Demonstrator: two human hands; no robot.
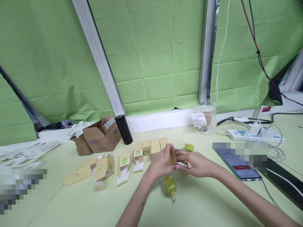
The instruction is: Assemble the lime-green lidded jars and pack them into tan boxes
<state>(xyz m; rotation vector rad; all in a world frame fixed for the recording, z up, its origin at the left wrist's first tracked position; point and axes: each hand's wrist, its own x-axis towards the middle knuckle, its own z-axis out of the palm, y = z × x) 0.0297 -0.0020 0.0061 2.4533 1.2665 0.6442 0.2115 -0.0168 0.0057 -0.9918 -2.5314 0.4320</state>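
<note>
Between my two hands is a small yellow cardboard box (173,157), its flaps standing open. My left hand (159,162) grips it from the left, and my right hand (197,162) has its fingers on the flaps at the right. Much of the box is hidden by the fingers. On the table just below sits a small green container (170,186) with a yellow loop. A second green container (188,147) stands behind my right hand. Several similar boxes lie to the left, including an open box (123,162) and an open box with a green square (106,167).
A brown carton (104,135) and a black cylinder (123,129) stand at the back left. A bagged cup (204,118) is by the wall. At right lie a phone (236,162), a power strip (239,135) and cables. White frames (26,154) lie far left.
</note>
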